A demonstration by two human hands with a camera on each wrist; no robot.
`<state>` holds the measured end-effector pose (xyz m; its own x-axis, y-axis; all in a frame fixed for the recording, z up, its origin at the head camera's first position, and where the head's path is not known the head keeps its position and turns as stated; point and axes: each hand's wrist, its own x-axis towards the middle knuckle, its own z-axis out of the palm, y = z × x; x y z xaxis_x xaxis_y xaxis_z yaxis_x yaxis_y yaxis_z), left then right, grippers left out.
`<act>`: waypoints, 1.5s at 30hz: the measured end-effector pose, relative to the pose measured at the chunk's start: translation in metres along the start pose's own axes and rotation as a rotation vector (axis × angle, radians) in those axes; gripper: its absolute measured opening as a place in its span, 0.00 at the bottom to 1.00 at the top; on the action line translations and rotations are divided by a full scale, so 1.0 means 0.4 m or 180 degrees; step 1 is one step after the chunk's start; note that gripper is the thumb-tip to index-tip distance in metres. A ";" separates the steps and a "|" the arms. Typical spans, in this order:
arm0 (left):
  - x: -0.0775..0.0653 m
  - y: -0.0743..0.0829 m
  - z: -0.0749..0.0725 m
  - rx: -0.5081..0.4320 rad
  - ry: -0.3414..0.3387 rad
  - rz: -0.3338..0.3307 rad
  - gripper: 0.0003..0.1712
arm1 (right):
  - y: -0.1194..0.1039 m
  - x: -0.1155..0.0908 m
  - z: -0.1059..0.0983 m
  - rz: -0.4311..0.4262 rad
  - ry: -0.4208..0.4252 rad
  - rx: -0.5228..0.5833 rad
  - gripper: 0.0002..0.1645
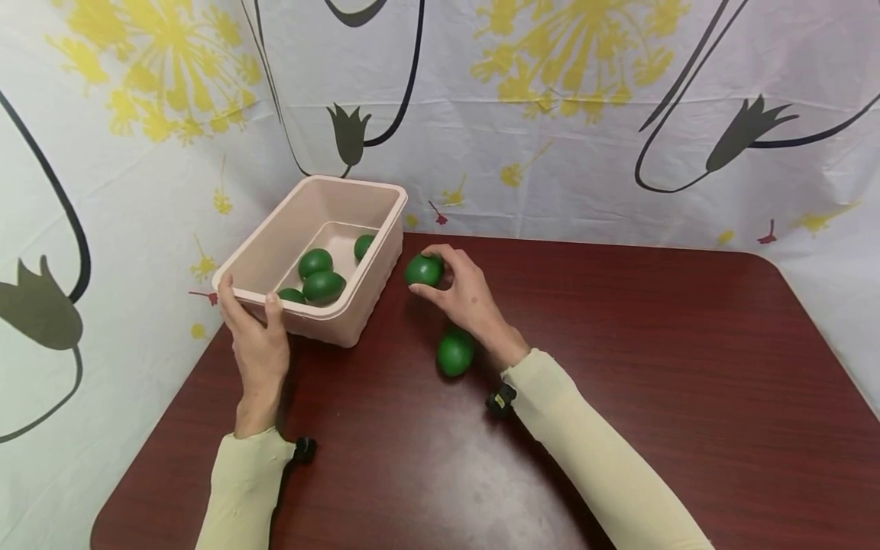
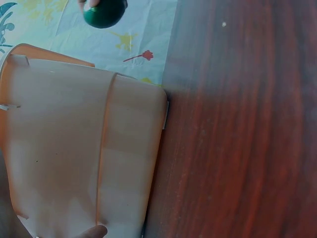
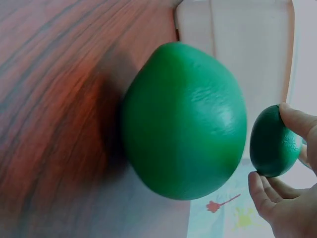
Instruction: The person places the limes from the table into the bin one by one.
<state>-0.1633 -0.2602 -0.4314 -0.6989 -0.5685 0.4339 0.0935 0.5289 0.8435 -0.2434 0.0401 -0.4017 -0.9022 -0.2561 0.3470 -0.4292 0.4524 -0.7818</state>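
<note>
My right hand (image 1: 467,294) pinches a green lime (image 1: 424,270) between thumb and fingertips, above the table just right of the bin. Below that wrist, another lime (image 1: 455,354) lies on the table and fills much of the right wrist view. At the left stands a pale pink plastic bin (image 1: 374,286) with several limes (image 1: 325,287) inside. My left hand (image 1: 260,344) touches the bin's near left corner, fingers fairly straight and spread, tips at the rim. One fingertip (image 2: 94,231) shows against the bin's outer wall in the left wrist view.
The dark red wooden table (image 1: 653,367) has rounded corners and extends far to the right. A white cloth (image 1: 550,176) with printed flowers hangs behind it and along the left side, close to the bin. A black wrist camera (image 1: 502,399) sits at the right cuff.
</note>
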 end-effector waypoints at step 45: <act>-0.001 0.000 0.000 0.0022 0.0009 -0.0016 0.45 | -0.121 -0.007 0.013 -0.0531 0.0303 0.0393 0.35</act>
<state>-0.1630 -0.2602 -0.4315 -0.6974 -0.5730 0.4305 0.0851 0.5302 0.8436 -0.2199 0.0144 -0.3676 -0.8218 -0.2341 0.5195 -0.5694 0.3011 -0.7649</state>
